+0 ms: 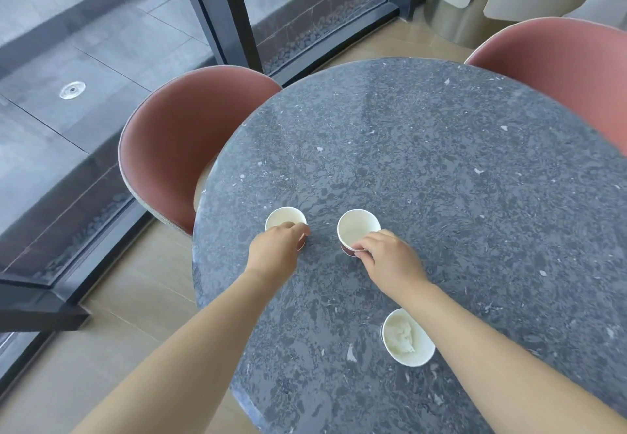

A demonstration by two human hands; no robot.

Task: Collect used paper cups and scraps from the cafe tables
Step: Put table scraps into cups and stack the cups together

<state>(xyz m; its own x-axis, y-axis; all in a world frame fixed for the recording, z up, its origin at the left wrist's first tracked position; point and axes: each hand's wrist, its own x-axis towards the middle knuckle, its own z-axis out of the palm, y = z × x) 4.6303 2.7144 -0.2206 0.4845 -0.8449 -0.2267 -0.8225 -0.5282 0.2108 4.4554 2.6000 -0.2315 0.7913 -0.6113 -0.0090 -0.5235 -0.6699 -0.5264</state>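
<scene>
Three paper cups stand upright on a round dark stone table (441,168). My left hand (276,250) grips the near side of the left cup (284,219), white inside and red outside. My right hand (386,257) pinches the near rim of the middle cup (356,226), which looks empty. A third cup (407,340) stands nearer to me, beside my right forearm, with a crumpled white paper scrap (402,333) inside it.
A pink upholstered chair (176,148) is tucked in at the table's left, another pink chair (570,67) at the far right. Dark window frames (234,16) and glass run along the left and back. Tan floor lies below the table's left edge.
</scene>
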